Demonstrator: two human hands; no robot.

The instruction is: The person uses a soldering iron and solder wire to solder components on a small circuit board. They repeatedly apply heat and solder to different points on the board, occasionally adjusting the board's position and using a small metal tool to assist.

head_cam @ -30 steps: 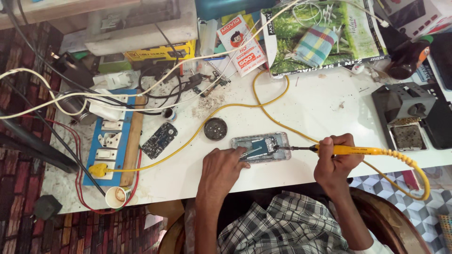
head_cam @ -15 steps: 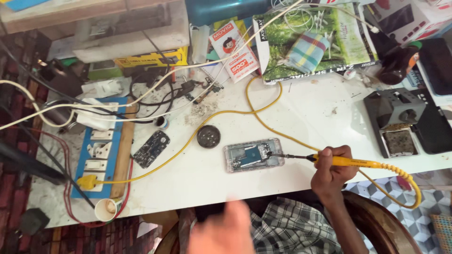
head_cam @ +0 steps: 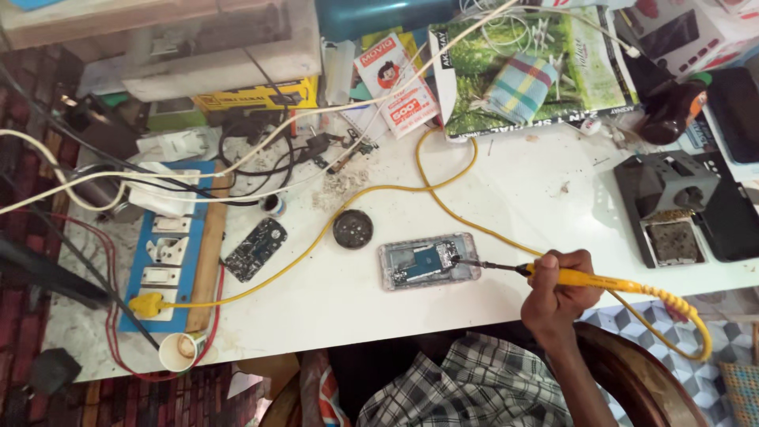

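An opened phone [head_cam: 428, 262] with its board showing lies flat on the white table [head_cam: 522, 198]. My right hand [head_cam: 558, 291] grips a yellow soldering iron [head_cam: 585, 278] and holds its dark tip against the phone's right end. The iron's yellow cord [head_cam: 379, 190] loops across the table to a yellow plug [head_cam: 145, 304] in a blue switch board [head_cam: 170, 249] on the left. My left hand is out of view. A small round dark tin [head_cam: 353, 228] sits just left of and beyond the phone.
A loose circuit board [head_cam: 255, 249] lies left of the tin. A paper cup [head_cam: 179, 352] stands at the near left edge. A black iron stand with sponge [head_cam: 668, 207] is at right. Boxes, cables, a folded checked cloth [head_cam: 518, 87] and packets crowd the back.
My left hand has lifted off the phone and gone out of view. The right hand keeps the soldering iron's tip at the phone.
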